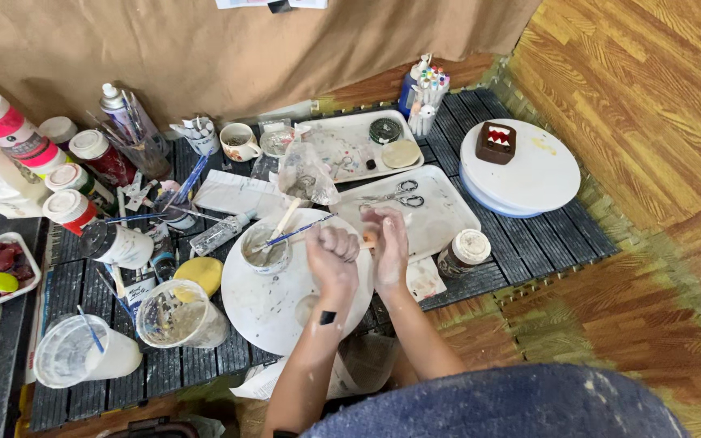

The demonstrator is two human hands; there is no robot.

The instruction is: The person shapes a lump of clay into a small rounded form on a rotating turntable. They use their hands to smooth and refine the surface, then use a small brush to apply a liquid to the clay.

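Observation:
My left hand is closed in a fist above a white round board. My right hand is pressed close beside it, fingers curled around a small orange-tan lump held between both hands. Both hands are smeared with pale residue. On the board stands a small bowl with a blue-handled brush and a wooden stick resting in it.
Scissors lie on a white tray. A brown toothed figure sits on a white turntable. A lidded jar, plastic cups, paint bottles and a yellow sponge crowd the slatted mat.

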